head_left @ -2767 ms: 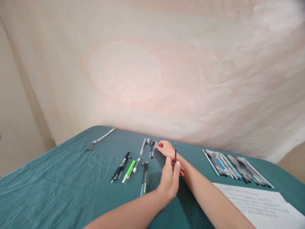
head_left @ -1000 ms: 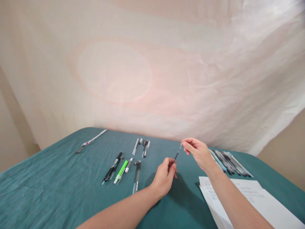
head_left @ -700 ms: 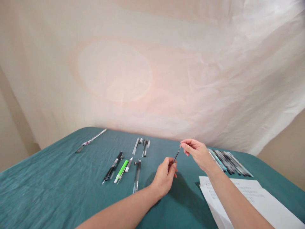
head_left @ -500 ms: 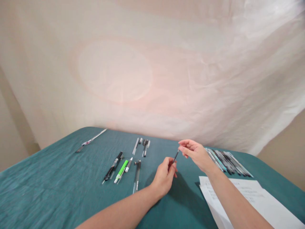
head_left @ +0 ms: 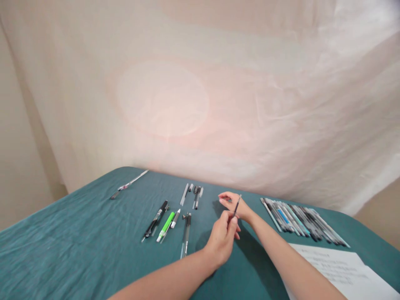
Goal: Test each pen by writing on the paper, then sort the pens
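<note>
My left hand (head_left: pixel 222 237) pinches the lower end of a thin dark pen refill (head_left: pixel 236 206) and holds it upright above the teal tablecloth (head_left: pixel 78 250). Behind the refill, my right hand (head_left: pixel 233 204) stretches toward the far side of the table with its fingers extended and nothing in them. Beyond its fingertips lie small grey and clear pen parts (head_left: pixel 195 194). A clear pen (head_left: pixel 185 234), a green highlighter (head_left: pixel 166 226) and a black pen (head_left: pixel 155 220) lie left of my left hand.
A row of several pens (head_left: pixel 303 219) lies at the right. A printed white sheet (head_left: pixel 340 271) rests at the near right corner. A long thin pen (head_left: pixel 128 183) sits at the far left edge. A pale draped cloth (head_left: pixel 200 96) hangs behind the table.
My right hand let go of the refill's top and reached left toward the far pen parts. My left hand tilted the refill more upright. The view shifted slightly.
</note>
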Motion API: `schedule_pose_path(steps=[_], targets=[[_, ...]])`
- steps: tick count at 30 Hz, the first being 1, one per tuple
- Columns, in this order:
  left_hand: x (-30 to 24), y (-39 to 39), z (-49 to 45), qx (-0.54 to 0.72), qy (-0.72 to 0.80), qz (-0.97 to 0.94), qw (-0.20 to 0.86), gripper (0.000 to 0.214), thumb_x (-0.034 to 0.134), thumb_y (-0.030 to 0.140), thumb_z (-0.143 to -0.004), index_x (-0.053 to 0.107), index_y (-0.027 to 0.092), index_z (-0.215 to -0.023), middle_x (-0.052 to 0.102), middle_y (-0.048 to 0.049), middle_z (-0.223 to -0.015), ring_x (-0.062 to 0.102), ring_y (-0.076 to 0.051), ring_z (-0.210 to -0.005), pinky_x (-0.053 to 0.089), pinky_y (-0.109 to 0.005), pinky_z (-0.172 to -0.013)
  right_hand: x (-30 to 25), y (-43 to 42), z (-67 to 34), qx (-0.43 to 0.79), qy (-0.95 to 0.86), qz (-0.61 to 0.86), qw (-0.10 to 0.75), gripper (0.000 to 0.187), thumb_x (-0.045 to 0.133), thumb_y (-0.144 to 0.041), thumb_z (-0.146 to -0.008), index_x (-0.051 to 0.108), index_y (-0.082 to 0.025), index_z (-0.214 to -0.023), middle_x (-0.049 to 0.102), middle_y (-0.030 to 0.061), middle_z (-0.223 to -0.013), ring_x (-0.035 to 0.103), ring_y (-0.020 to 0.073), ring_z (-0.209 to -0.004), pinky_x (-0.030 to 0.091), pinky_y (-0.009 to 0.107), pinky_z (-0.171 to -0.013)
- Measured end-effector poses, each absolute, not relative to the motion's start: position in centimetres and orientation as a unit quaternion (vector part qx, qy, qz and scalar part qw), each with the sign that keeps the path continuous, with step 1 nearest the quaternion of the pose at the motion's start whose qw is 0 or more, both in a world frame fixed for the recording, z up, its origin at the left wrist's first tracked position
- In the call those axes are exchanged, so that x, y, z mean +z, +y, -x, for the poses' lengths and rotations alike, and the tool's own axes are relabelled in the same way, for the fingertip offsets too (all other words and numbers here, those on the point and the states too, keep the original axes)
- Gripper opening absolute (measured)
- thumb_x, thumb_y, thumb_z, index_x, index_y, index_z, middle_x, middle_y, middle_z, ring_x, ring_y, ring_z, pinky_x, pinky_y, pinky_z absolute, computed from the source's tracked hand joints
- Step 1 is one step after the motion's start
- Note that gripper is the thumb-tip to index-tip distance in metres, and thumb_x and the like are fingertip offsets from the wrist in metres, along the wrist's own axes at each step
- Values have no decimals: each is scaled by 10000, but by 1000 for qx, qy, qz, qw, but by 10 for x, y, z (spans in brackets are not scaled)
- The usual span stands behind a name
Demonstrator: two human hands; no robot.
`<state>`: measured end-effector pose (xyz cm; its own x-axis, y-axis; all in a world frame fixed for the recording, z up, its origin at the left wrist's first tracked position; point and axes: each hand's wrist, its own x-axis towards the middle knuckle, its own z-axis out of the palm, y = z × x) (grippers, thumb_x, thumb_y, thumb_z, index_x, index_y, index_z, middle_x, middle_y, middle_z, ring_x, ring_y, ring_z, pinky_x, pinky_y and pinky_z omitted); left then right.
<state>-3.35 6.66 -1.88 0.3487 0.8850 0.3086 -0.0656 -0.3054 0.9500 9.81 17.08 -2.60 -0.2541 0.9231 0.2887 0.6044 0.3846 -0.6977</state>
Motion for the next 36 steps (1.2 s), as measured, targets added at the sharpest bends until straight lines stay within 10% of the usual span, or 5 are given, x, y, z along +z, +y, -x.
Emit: schedule_pose_path(steps=[7,17,36], targets=[[-14,63,35,502,311,-628,506,269,287,375,-890,447,162,-929,504,-3,-728,500,-100,-605,427,-231,-585,-37,216,-41,165,-808,469,318,469,482,-177,-763,431,-172,-1229,492,100,-1235,482,198,-1072,364,381,-927],[-19,63,34,507,304,-622,513,265,290,386,-890,436,165,-899,504,-1,-726,494,-95,-598,417,-225,-573,-34,206,-37,80,-854,445,258,573,395,-66,-757,277,-117,-1315,487,115,-1221,403,179,-1143,308,343,-977],[-14,63,36,501,315,-625,509,280,296,401,-880,438,169,-949,495,0,-729,492,-102,-593,413,-230,-584,-1,176,-75,2,-909,395,134,172,497,-75,-709,580,-191,-805,583,30,-804,525,160,-768,380,272,-724]])
